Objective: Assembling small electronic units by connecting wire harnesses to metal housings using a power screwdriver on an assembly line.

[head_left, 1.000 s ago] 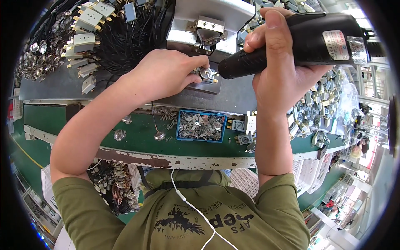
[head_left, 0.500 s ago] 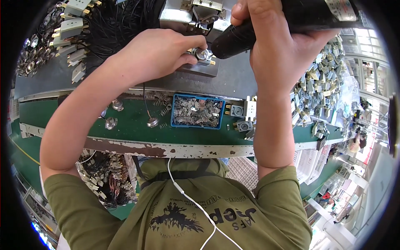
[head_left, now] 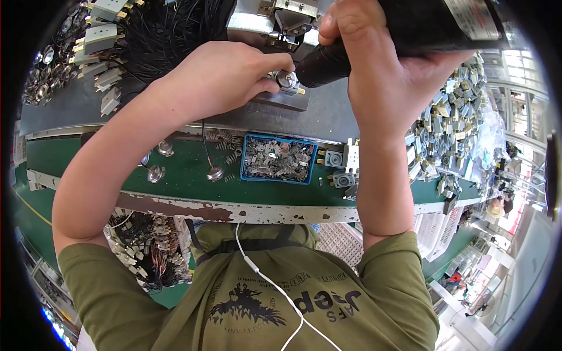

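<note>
My left hand (head_left: 231, 76) pinches a round metal disc part (head_left: 285, 79) between thumb and fingers. This part rests on a metal block (head_left: 287, 102) on the grey bench plate. A brass terminal sticks out from under the disc on its right. My right hand (head_left: 389, 76) is wrapped round a thick black tool that looks like an electric screwdriver (head_left: 418, 26). The tool lies tilted, its tapered nose beside the disc. Whether its tip touches the disc, I cannot tell.
Behind the block stands a metal fixture (head_left: 287, 26). Black wires (head_left: 167, 44) and white blocks (head_left: 100, 36) lie left. A blue tray (head_left: 278, 182) of small metal pieces sits nearer. Piled switch-like parts (head_left: 451, 126) are at right; a worn bench edge (head_left: 263, 214) runs in front.
My right hand and the black tool have shifted slightly left and toward me, beside the disc. My left hand keeps its pinch in nearly the same place.
</note>
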{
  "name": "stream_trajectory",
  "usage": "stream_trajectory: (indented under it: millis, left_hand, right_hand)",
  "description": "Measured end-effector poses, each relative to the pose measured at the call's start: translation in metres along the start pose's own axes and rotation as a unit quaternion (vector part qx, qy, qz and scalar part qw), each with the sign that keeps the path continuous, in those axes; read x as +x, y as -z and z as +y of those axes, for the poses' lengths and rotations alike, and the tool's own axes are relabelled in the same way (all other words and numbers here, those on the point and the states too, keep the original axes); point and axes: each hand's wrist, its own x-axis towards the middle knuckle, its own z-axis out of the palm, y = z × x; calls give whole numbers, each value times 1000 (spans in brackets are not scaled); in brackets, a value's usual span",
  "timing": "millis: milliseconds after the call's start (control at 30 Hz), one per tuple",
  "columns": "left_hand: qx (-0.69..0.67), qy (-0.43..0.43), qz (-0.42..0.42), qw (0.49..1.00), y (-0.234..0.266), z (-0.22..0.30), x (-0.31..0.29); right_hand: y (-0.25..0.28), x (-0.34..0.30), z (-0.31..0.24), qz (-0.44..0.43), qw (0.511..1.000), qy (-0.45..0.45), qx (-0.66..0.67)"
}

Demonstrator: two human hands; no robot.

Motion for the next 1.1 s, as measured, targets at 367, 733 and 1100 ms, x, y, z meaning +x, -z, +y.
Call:
stream_trajectory:
  millis: [367, 733, 1100]
  left_hand:
    - [44, -172, 42, 983, -5, 60, -23]
    - [10, -153, -66, 986, -29, 65, -43]
    - [-116, -137, -57, 982, -26, 65, -41]
  right_hand:
    - [39, 17, -34, 38, 999, 5, -38]
    - [-2, 30, -25, 146, 987, 69, -11]
    - [-25, 33, -23, 174, 984, 20, 4]
